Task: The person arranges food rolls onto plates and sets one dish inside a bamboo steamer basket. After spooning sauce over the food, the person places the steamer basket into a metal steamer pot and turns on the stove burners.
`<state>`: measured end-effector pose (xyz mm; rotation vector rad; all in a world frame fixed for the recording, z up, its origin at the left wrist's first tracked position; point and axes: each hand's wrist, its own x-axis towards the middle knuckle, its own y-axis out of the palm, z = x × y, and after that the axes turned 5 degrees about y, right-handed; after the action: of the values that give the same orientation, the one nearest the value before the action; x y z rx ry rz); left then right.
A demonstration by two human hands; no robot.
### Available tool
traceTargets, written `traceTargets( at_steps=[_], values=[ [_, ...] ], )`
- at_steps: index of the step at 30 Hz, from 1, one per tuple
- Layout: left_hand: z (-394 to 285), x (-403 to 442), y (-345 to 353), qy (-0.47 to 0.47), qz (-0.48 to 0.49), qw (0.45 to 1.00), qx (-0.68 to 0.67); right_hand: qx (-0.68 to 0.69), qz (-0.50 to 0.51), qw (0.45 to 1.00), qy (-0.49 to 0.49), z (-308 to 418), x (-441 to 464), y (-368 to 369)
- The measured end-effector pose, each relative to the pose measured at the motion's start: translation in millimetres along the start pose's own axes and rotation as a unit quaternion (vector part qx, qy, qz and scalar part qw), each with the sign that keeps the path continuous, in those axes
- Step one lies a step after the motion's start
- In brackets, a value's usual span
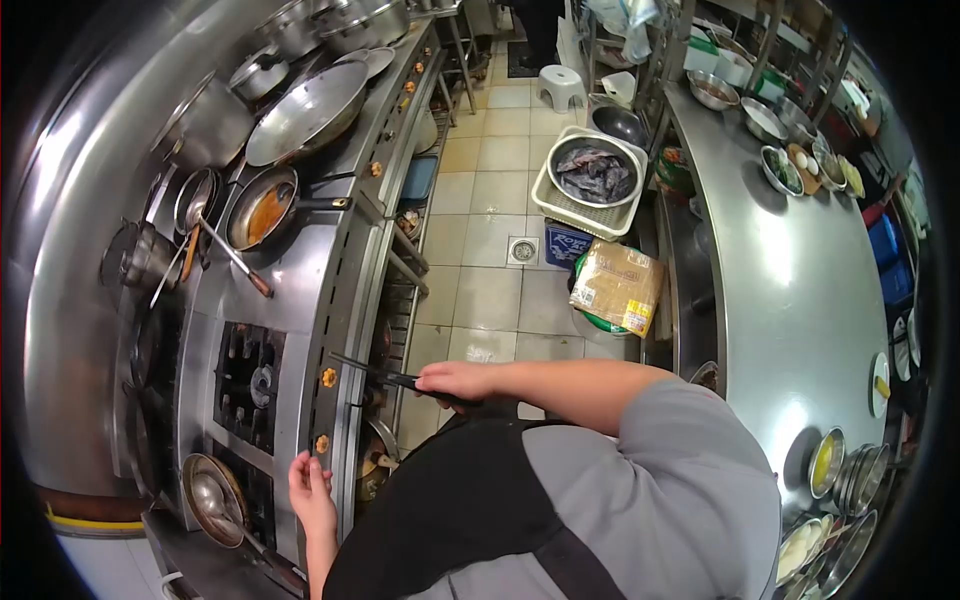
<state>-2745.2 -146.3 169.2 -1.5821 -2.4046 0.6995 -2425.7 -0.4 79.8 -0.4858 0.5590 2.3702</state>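
Observation:
My right hand (pixel 462 382) is wrapped round the black handle of a long thin dark tool (pixel 380 371), whose tip points left toward the stove front. What kind of tool it is I cannot tell. Beside the stove's front edge, my left hand (pixel 312 482) is raised with its fingers partly spread and holds nothing. It is just below an orange stove knob (pixel 322 445); another knob (pixel 329 377) sits near the tool's tip. Left of my hands are a black burner grate (pixel 250 385) and a pan with a ladle (pixel 213 500) in it.
A pan with brown liquid (pixel 262 213), a wok (pixel 308 112) and pots (pixel 205 125) stand on the stove. Across the tiled aisle are a white basket with a bowl (pixel 590 214), a cardboard box (pixel 617 283) and a steel counter (pixel 790 290) with bowls. A white stool (pixel 561 87) stands further back.

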Motion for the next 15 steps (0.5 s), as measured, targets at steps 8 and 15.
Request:
traceTargets(
  at_steps=[8, 15],
  values=[
    [-52, -5, 73, 0.132, 0.115, 0.982, 0.072, 0.114, -0.056, 0.991, -0.038, -43, -86, -84],
    [21, -54, 68, 0.092, 0.11, 0.965, 0.219, 0.101, -0.139, 0.985, 0.029, -52, -100, -106]
  ],
)
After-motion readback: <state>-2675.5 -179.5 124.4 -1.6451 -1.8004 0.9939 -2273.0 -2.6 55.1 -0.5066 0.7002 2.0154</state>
